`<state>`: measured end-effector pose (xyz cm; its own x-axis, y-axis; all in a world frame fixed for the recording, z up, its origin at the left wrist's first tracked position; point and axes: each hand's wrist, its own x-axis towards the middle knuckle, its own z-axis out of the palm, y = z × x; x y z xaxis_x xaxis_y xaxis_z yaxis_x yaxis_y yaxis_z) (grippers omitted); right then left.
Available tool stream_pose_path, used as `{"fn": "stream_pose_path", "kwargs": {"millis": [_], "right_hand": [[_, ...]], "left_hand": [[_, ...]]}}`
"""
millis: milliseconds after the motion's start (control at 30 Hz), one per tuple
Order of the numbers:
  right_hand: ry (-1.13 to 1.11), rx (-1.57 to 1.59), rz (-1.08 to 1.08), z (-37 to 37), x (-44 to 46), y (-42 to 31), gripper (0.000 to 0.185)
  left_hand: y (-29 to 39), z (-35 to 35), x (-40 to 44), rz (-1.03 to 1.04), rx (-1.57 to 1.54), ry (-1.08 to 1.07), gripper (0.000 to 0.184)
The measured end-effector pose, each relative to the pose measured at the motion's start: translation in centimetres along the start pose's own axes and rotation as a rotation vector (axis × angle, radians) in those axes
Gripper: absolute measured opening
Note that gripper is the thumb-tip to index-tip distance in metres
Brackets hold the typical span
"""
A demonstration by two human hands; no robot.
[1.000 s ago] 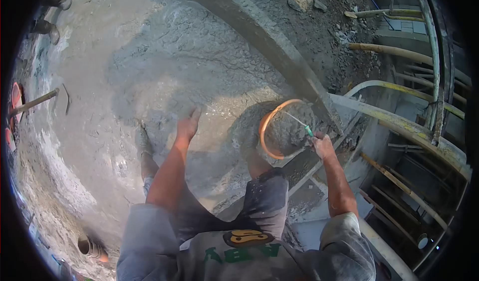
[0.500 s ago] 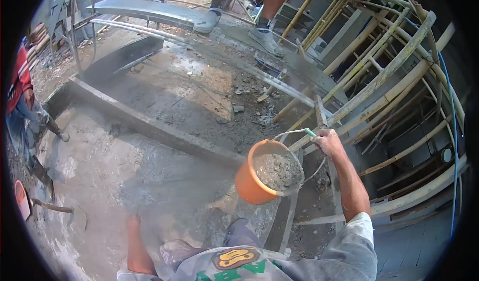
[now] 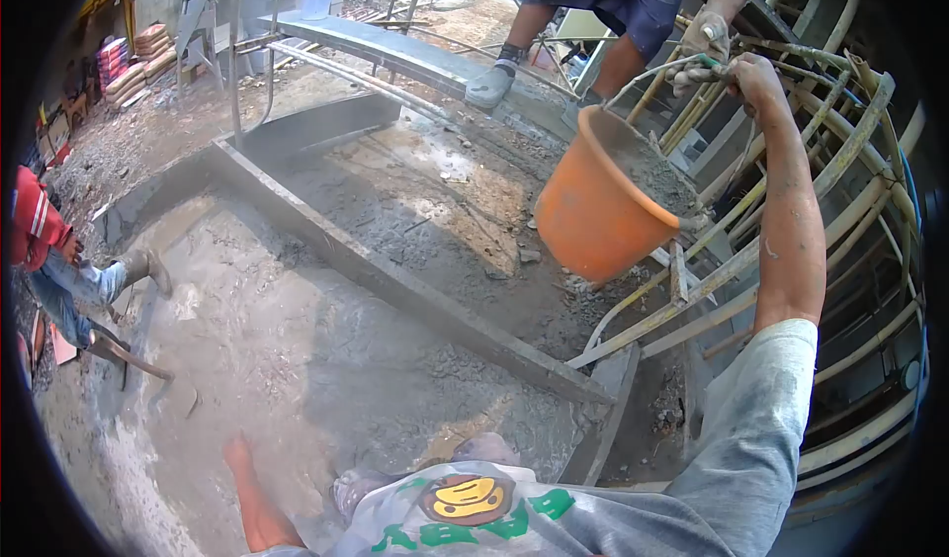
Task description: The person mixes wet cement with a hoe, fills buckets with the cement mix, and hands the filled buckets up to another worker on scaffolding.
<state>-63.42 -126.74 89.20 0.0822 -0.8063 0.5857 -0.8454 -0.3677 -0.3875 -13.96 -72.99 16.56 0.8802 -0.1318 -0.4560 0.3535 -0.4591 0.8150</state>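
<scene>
My right hand (image 3: 756, 83) is raised on an outstretched arm at the upper right, closed on the handle of an orange bucket (image 3: 598, 206). Grey wet concrete (image 3: 647, 167) shows inside the bucket, which hangs tilted over the bamboo poles. Right beside my fingers, a co-worker's gloved hand (image 3: 704, 41) is at the same handle, near its green grip (image 3: 706, 61). Down at the lower left, my left hand (image 3: 237, 453) hangs low over the wet concrete floor (image 3: 326, 359). Its fingers are blurred, and no object shows in it.
The co-worker stands on a raised plank (image 3: 395, 48) above me. Bamboo scaffolding (image 3: 840, 181) fills the right side. A long formwork board (image 3: 395, 270) crosses the floor. Another person in a red sleeve (image 3: 44, 216) is at the left, near a long-handled tool (image 3: 138, 359).
My right hand has lifted the bucket up and away from me, toward the plank. The co-worker's gloved hand has come to the handle. My left hand stays low.
</scene>
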Motion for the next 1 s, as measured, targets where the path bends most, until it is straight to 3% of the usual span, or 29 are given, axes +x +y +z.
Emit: {"fn": "stream_pose_path", "kwargs": {"millis": [100, 133, 167, 200, 267, 300, 367, 467, 500, 533, 567, 600, 633, 733, 767, 833, 867, 900, 933, 1000], "right_hand": [[-0.023, 0.059, -0.011, 3.1, 4.1, 3.0, 0.016], [0.091, 0.202, -0.110, 5.1, 7.2, 6.1, 0.018], [-0.004, 0.119, 0.049, 5.0, 9.4, 8.0, 0.019], [0.021, -0.089, 0.052, 5.7, 10.1, 8.8, 0.032], [0.179, -0.246, -0.177, 7.2, 10.8, 9.7, 0.048], [0.259, -0.414, -0.339, 7.3, 7.0, 8.2, 0.056], [0.070, -0.832, -0.391, 8.8, 3.7, 14.8, 0.044], [-0.067, 0.062, -0.164, 13.8, -19.6, 11.9, 0.034], [-0.237, 0.138, 0.023, 15.0, -27.7, 12.3, 0.036], [-0.397, 0.060, 0.374, 15.5, -35.7, 9.6, 0.034], [-0.551, 0.155, 0.631, 16.7, -44.3, 14.3, 0.033], [-0.678, -0.065, 0.832, 16.4, -51.7, 13.3, 0.035], [-0.768, -0.272, 0.899, 16.4, -58.9, 12.7, 0.039], [-0.569, -0.073, 1.296, 16.7, -78.6, 8.3, 0.031], [-0.557, -0.064, 1.436, 17.1, -84.4, 6.7, 0.030], [-0.854, -0.146, 1.419, 19.2, -97.2, 4.6, 0.030], [-1.152, -0.305, 1.201, 20.0, -101.3, 3.3, 0.032], [-1.092, -0.177, 1.449, 19.4, -102.6, 1.8, 0.033], [-1.024, -0.035, 1.678, 18.3, -102.6, -0.3, 0.034], [-0.943, 0.160, 1.923, 18.2, -106.3, -2.2, 0.035]], "left_hand": [[-6.1, -6.0, 0.3, -0.280, 0.025, 0.133, 0.030], [-2.4, -6.8, -4.2, -0.299, 0.143, 0.088, 0.031], [-1.9, -6.8, -5.9, -0.323, 0.053, 0.181, 0.031], [0.2, -7.0, -8.0, -0.294, 0.073, 0.128, 0.032], [0.1, -6.2, -7.4, -0.394, 0.078, 0.119, 0.033], [-1.1, -5.9, -6.6, -0.353, 0.063, 0.044, 0.033], [-0.8, -3.9, -5.3, -0.314, 0.200, -0.098, 0.033], [1.1, -1.8, -3.2, -0.152, 0.226, -0.373, 0.033], [1.8, -1.1, -1.8, -0.108, 0.303, -0.478, 0.034], [2.5, -0.1, -0.5, -0.060, 0.377, -0.595, 0.035], [3.4, 0.4, 1.5, 0.003, 0.522, -0.642, 0.036], [4.3, 1.2, 3.8, 0.089, 0.675, -0.716, 0.038], [6.5, 1.8, 5.1, 0.103, 0.677, -0.809, 0.039], [12.9, 4.2, 7.9, 0.058, 0.829, -0.849, 0.036], [14.3, 5.4, 9.3, 0.026, 0.810, -0.839, 0.025], [18.7, 7.6, 7.1, 0.123, 0.911, -0.809, 0.023], [20.2, 8.8, 5.1, 0.124, 0.889, -0.788, 0.020], [21.2, 10.3, 4.7, 0.073, 0.834, -0.888, 0.020], [21.8, 11.4, 1.0, 0.179, 0.881, -0.898, 0.021], [21.6, 13.3, -5.8, 0.323, 0.976, -0.963, 0.024]]}}
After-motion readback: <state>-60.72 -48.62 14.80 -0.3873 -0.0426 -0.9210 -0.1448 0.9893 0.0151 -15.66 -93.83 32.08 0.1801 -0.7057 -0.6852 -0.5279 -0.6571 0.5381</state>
